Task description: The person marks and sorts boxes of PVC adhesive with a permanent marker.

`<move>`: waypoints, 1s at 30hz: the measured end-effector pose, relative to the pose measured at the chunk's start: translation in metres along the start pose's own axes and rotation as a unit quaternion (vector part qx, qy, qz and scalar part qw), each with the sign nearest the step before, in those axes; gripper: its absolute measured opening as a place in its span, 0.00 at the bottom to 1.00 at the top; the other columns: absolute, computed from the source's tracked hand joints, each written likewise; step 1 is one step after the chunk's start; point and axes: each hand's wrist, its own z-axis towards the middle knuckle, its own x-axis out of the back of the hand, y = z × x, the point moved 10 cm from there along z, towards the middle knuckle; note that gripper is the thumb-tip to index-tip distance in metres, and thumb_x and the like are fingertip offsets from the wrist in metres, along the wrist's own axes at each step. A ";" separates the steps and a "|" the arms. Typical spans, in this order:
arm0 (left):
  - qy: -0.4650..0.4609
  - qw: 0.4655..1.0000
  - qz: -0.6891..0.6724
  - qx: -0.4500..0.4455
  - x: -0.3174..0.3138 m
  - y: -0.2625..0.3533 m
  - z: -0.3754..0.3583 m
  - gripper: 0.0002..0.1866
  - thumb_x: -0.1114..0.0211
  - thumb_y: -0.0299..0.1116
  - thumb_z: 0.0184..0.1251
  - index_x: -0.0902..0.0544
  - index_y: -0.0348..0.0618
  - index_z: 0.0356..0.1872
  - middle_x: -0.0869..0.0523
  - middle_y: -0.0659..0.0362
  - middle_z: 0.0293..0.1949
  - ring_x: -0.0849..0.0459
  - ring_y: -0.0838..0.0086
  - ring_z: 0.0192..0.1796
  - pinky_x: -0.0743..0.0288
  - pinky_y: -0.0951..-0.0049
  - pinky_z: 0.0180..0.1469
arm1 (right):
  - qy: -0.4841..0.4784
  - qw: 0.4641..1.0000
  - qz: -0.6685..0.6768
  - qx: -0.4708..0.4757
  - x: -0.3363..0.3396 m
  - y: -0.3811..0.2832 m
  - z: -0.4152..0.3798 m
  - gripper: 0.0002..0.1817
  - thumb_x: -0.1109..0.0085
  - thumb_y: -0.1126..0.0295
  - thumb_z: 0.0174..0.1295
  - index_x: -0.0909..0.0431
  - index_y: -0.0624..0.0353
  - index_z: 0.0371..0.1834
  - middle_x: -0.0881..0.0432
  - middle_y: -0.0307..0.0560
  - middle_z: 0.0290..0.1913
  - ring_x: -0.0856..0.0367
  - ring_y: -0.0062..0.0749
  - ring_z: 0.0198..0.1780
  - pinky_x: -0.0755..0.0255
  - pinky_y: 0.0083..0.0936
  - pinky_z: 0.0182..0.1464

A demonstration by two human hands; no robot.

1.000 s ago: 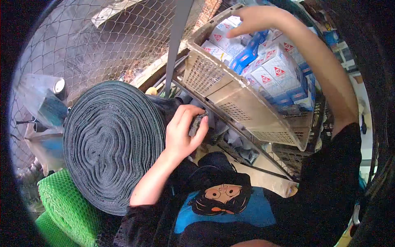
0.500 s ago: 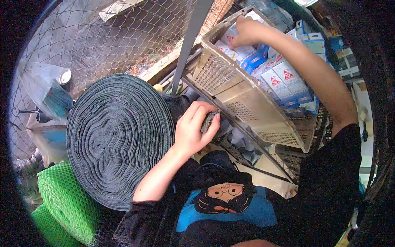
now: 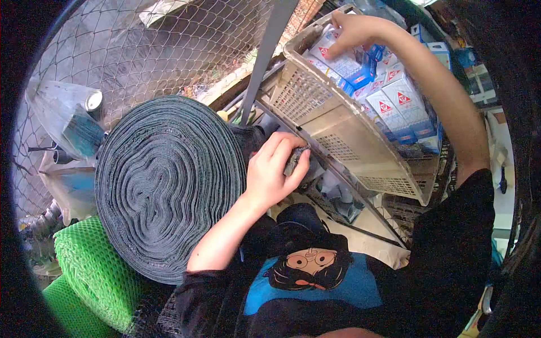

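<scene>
White-and-blue printed cardboard boxes w/ red triangle marks (image 3: 401, 107): located inside a beige perforated plastic crate (image 3: 338, 127), upper R of view, packed side by side; crate runs diagonally in view.

R hand (image 3: 360, 31): over far end of crate, at the boxes there. Thumb and forefinger spread apart, thumb over a white box face; remaining fingers partly hidden. Can't tell if a box is gripped. Forearm passes over the R part of the crate.

L hand (image 3: 273, 172): fingers curled, thumb opposed, closed around a dark grey rough-textured piece (image 3: 294, 161); most of piece hidden by hand, exact form can't be told. Position: btwn crate and a large dark grey-green coiled mesh roll (image 3: 169, 191), coil end facing camera.

Surroundings: bright green plastic mesh roll (image 3: 96, 276) at lower L, beside coiled roll. Clear plastic bag (image 3: 62, 112) at far L, near the wire chain-link fence (image 3: 169, 62). Flat grey bar (image 3: 267, 62) slants btwn fence and crate. Black T-shirt w/ cartoon print (image 3: 313, 270) at bottom ctr.
</scene>
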 end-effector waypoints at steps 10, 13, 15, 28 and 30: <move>-0.012 1.000 0.010 0.001 -0.003 0.000 0.000 0.09 0.29 0.30 0.59 0.18 0.42 0.38 0.16 0.57 0.39 0.13 0.63 0.39 0.18 0.67 0.37 | 0.033 0.993 0.097 0.058 0.007 0.017 -0.003 0.44 0.20 0.42 0.42 0.31 0.58 0.55 0.23 0.46 0.46 0.22 0.33 0.46 0.26 0.28 0.39; -0.026 0.999 -0.008 0.018 -0.004 0.000 0.000 0.08 0.30 0.26 0.59 0.18 0.39 0.39 0.17 0.53 0.38 0.14 0.60 0.40 0.19 0.65 0.42 | 0.039 0.992 0.114 0.049 0.008 0.024 -0.003 0.44 0.20 0.43 0.43 0.30 0.58 0.56 0.23 0.46 0.48 0.22 0.33 0.48 0.26 0.28 0.42; -0.032 0.999 -0.015 0.026 -0.005 0.000 -0.001 0.08 0.30 0.24 0.59 0.18 0.37 0.39 0.17 0.51 0.38 0.15 0.58 0.41 0.20 0.64 0.45 | 0.036 0.993 0.108 0.032 0.012 0.022 -0.010 0.44 0.20 0.45 0.44 0.30 0.59 0.60 0.21 0.48 0.52 0.21 0.35 0.52 0.24 0.29 0.48; -0.038 0.999 -0.003 0.018 -0.005 0.001 -0.001 0.09 0.30 0.25 0.59 0.18 0.38 0.39 0.17 0.52 0.39 0.14 0.59 0.40 0.19 0.65 0.43 | 0.029 0.971 0.235 -0.006 0.036 0.023 -0.038 0.58 0.20 0.45 0.49 0.46 0.71 0.72 0.26 0.62 0.62 0.19 0.39 0.54 0.22 0.29 0.51; -0.041 0.999 -0.006 0.017 -0.006 0.002 -0.001 0.09 0.30 0.25 0.59 0.18 0.38 0.39 0.17 0.52 0.39 0.14 0.59 0.40 0.20 0.65 0.43 | 0.065 0.966 0.248 0.020 0.053 0.013 -0.049 0.59 0.20 0.44 0.49 0.47 0.71 0.72 0.27 0.62 0.63 0.19 0.38 0.55 0.22 0.30 0.51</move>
